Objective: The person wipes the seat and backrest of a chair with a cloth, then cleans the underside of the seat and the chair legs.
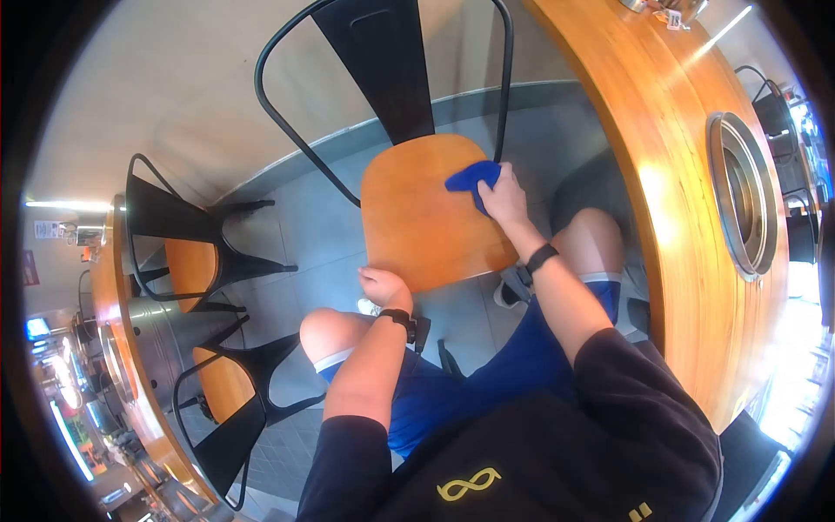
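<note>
A chair with a wooden seat (426,213) and a black metal back (378,61) stands directly in front of me. My right hand (504,196) grips a blue cloth (474,180) against the right side of the seat. At the seat's near left corner is my left hand (383,287), its fingers curled in at the edge; whether they hold the rim is hidden.
A wooden table (648,157) with a round metal grill insert (744,196) curves along the right. Two more black chairs (174,217) with wooden seats stand at the left beside another table (117,304). A wall runs behind the front chair.
</note>
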